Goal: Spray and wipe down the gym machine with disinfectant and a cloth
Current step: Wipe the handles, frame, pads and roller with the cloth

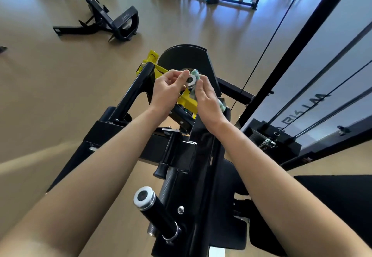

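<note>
1. The step in hand is the wipe, not the spray. Both hands work at the silver end cap [190,81] of the upper handle on the gym machine [201,156], and no disinfectant bottle is in view.
2. The left hand [168,91] sits just left of the end cap. Its fingers [182,75] are curled in and pinch the cap's rim, apparently to steady it.
3. The right hand [207,101] sits just right of and below the end cap. Its fingers [199,91] are clenched around the teal cloth [194,75].
4. The cloth is bunched against the cap's right side. One tuft pokes up above the cap and a loose end trails out behind the right hand's heel.
5. The yellow bracket [186,100] lies directly beneath the end cap, partly hidden by both hands.
6. The next move probably calls for turning the cloth around the cap and then drawing it down the grip. That needs firm contact and a fresh fold of fabric.
7. A second capped handle [153,206], well below the end cap and nearer the camera, looks likely to need the same treatment.
</note>
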A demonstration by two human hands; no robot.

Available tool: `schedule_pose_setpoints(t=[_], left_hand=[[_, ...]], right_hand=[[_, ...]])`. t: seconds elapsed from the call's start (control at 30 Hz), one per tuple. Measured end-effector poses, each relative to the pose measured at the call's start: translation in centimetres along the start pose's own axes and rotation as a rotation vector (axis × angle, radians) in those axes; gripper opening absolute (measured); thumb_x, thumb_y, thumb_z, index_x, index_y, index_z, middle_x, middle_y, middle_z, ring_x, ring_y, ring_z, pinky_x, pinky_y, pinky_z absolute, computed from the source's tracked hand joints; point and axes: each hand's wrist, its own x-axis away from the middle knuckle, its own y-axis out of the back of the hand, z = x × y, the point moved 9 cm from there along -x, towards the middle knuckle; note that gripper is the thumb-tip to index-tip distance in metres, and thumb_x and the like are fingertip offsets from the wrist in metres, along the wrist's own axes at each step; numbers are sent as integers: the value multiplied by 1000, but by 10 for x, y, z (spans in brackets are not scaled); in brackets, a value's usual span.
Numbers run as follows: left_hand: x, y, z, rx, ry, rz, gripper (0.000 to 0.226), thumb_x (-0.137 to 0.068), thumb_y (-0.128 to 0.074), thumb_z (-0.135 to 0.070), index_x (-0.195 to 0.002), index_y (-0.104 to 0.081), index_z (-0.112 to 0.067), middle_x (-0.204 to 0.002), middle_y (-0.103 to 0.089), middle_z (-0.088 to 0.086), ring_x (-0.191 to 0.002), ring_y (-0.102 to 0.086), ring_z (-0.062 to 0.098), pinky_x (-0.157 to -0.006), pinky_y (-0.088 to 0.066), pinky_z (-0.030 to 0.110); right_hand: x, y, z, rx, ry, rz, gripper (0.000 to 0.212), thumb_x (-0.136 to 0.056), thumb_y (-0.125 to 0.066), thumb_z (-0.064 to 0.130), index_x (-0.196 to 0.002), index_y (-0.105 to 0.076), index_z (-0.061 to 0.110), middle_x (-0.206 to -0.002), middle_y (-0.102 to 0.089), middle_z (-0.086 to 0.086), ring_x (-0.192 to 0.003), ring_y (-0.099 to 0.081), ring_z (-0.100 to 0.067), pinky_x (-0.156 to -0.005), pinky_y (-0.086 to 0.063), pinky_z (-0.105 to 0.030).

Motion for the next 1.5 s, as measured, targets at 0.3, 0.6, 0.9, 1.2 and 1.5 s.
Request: schedule_pose_setpoints(t=[0.3,0.6,0.9,1.2,1.5], left_hand=[[29,-14,29,28,161,13,35,-105,-46,-54,-115,-63,-24,-106,-70,1,-89,-73,15,-77,-62,31],[29,-36,55,141,299,141,32,-92,-78,-25,-112,-60,-8,-105,-74,13,-87,-77,21,-68,-61,28],[9,6,93,198,371,-173,19,-93,-76,-6,-90,-57,-8,-92,-64,10,-93,-71,26,-66,-62,23],[12,-48,85,302,596,100,22,-108,-54,-24,-111,-70,-10,-108,-73,11,-88,-71,21,-65,-62,26],[11,-45,60,384,476,100,28,-109,-46,-19,-104,-74,-18,-102,-74,3,-96,-67,23,-99,-56,42]], right_hand=[[15,54,-26,345,25,-71,27,-99,-67,23,-126,-70,23,-83,-69,6,-69,-60,2,-66,-52,-24],[35,36,5,310,239,-204,72,-83,-80,2,-148,-50,9,-131,-67,-3,-114,-57,12,-91,-46,-3],[25,63,-31,445,1,-193,53,-83,-74,-3,-132,-61,12,-124,-45,2,-101,-59,-12,-94,-54,-26],[16,83,-36,606,-121,-406,9,-92,-71,14,-89,-64,19,-89,-63,1,-94,-55,-18,-77,-39,-27],[-2,61,-25,98,-167,-275,12,-93,-73,15,-98,-83,20,-92,-80,-2,-83,-77,-28,-76,-64,-51]])
